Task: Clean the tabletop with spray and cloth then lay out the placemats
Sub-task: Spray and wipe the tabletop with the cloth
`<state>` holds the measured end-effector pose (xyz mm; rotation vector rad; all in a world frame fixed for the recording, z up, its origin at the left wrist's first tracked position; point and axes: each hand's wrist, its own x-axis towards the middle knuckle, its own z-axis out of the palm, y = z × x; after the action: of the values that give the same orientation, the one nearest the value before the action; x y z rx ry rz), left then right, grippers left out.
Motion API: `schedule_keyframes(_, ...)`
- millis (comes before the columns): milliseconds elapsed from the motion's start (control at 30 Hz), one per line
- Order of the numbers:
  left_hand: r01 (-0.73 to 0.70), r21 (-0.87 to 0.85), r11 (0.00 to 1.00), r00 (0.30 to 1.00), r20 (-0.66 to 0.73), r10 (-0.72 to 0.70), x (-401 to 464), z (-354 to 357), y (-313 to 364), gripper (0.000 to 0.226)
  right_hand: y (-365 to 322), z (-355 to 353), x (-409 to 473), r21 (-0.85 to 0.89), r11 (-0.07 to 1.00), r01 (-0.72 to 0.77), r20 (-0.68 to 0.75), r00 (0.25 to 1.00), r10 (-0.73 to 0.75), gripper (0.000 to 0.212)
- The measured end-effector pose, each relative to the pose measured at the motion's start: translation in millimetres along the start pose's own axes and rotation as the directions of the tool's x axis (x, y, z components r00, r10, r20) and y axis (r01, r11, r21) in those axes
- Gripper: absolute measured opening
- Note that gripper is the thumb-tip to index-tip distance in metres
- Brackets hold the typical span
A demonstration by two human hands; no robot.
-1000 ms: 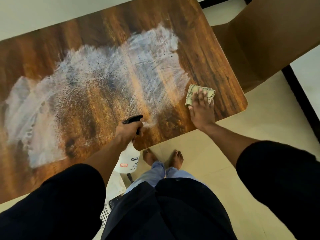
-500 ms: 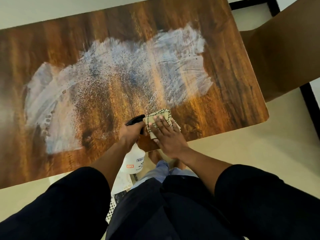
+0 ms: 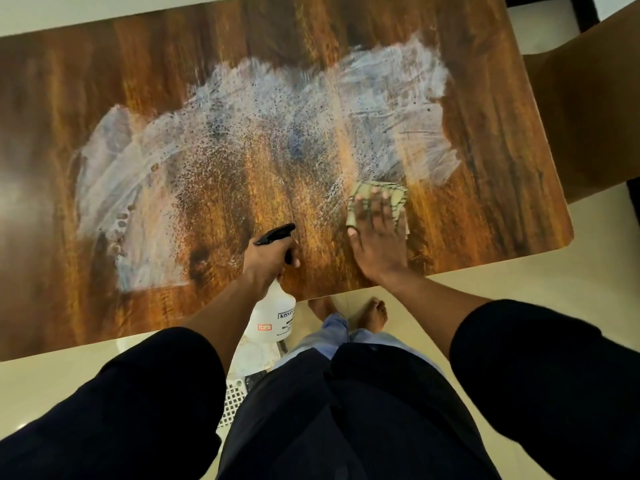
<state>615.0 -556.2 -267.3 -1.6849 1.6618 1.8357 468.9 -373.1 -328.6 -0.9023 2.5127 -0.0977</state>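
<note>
R hand [image 3: 377, 237] flat, fingers straight + spread, pressing folded checked cloth [image 3: 394, 195] onto table [image 3: 485, 209], near front edge, right of centre. Cloth sits at lower edge of white spray film [image 3: 277, 133] smeared across middle of table. L hand [image 3: 266, 263] curled round neck of spray bottle [image 3: 275, 313], black nozzle pointing over table, white body hanging below front edge. Bare feet on tiled floor [image 3: 485, 289] under table edge. Brown chair [image 3: 588, 98] at right end.
</note>
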Motion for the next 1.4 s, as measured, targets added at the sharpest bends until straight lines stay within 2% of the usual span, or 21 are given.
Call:
schedule_keyframes(100, -0.007, -0.026, 1.000, 1.000, 0.003, 0.007, -0.3, -5.1, 2.1, 0.012, -47.1, 14.6, -21.0, -0.033, 0.968, 0.248, 0.068, 0.967, -0.245, 0.069)
schedule_keyframes(233, -0.012, -0.062, 0.998, 0.997, -0.071, 0.007, 2.7, -25.6, 6.5, 0.019, -97.2, 41.1, -31.8, -0.112, 0.818, 0.564, 0.168, 0.822, -0.544, 0.067)
schedule_keyframes(300, -0.016, -0.069, 0.997, 0.998, -0.065, 0.011, 4.8, -36.6, 7.2, 0.021, -99.4, 40.1, -24.9, -0.140, 0.744, 0.653, 0.179, 0.756, -0.630, 0.064)
schedule_keyframes(367, -0.012, -0.069, 0.998, 0.998, -0.068, 0.007, 7.6, -45.5, 6.1, 0.017, -89.4, 33.3, -14.2, -0.165, 0.712, 0.682, 0.188, 0.731, -0.656, 0.064)
schedule_keyframes(433, -0.006, -0.066, 0.998, 0.999, -0.048, 0.002, 10.7, -49.9, 3.7, 0.010, -73.2, 22.9, -2.4, -0.157, 0.778, 0.609, 0.144, 0.793, -0.592, 0.065)
schedule_keyframes(500, -0.009, -0.051, 0.999, 1.000, -0.017, 0.008, 11.2, -49.4, 0.4, 0.011, -53.2, 10.2, 12.4, -0.138, 0.875, 0.464, 0.089, 0.886, -0.456, 0.066)
schedule_keyframes(567, -0.014, -0.041, 0.999, 1.000, -0.004, 0.014, 10.1, -45.5, -1.9, 0.015, -29.0, -4.5, 29.3, -0.136, 0.936, 0.325, 0.046, 0.946, -0.321, 0.067)
schedule_keyframes(667, 0.001, -0.050, 0.999, 1.000, -0.010, -0.002, 6.1, -35.6, -2.3, 0.016, -2.6, -22.7, 47.6, -0.107, 0.979, 0.175, 0.010, 0.985, -0.175, 0.069)
schedule_keyframes(800, -0.007, -0.084, 0.996, 1.000, -0.029, 0.005, 3.6, -22.7, 1.9, 0.016, -27.3, -12.8, 41.8, -0.026, 0.999, 0.023, -0.012, 1.000, -0.023, 0.069)
schedule_keyframes(833, -0.008, -0.088, 0.996, 0.999, -0.032, 0.005, 3.6, -19.7, 3.6, 0.017, -36.8, -8.0, 35.3, -0.009, 0.999, 0.038, -0.016, 0.999, -0.038, 0.069)
schedule_keyframes(900, -0.001, -0.088, 0.996, 0.999, -0.041, -0.003, 5.0, -14.1, 7.0, 0.020, -43.6, 1.5, 18.8, -0.042, 0.975, 0.220, 0.013, 0.975, -0.220, 0.067)
schedule_keyframes(1000, 0.012, -0.064, 0.998, 0.999, -0.044, -0.015, 10.0, -2.0, 15.8, 0.022, -15.8, 4.4, 10.3, -0.101, 0.845, 0.525, 0.073, 0.851, -0.520, 0.065)
schedule_keyframes(1067, 0.017, -0.046, 0.999, 0.999, -0.034, -0.019, 13.5, 10.0, 21.5, 0.023, 12.8, -2.6, 20.6, -0.134, 0.794, 0.593, 0.098, 0.805, -0.585, 0.064)
schedule_keyframes(1133, 0.020, -0.027, 0.999, 1.000, -0.010, -0.020, 16.2, 22.5, 26.2, 0.023, 39.5, -13.9, 31.5, -0.147, 0.827, 0.543, 0.083, 0.840, -0.537, 0.064)
schedule_keyframes(1267, 0.006, -0.010, 1.000, 0.999, 0.041, -0.006, 17.5, 52.8, 42.6, 0.022, 108.3, -39.8, 55.3, -0.101, 0.967, 0.232, -0.004, 0.972, -0.234, 0.065)
schedule_keyframes(1400, 0.019, 0.003, 1.000, 0.999, 0.043, -0.019, 17.7, 81.5, 59.2, 0.023, 158.9, -62.1, 70.6, -0.029, 0.999, 0.028, -0.038, 0.999, -0.029, 0.065)
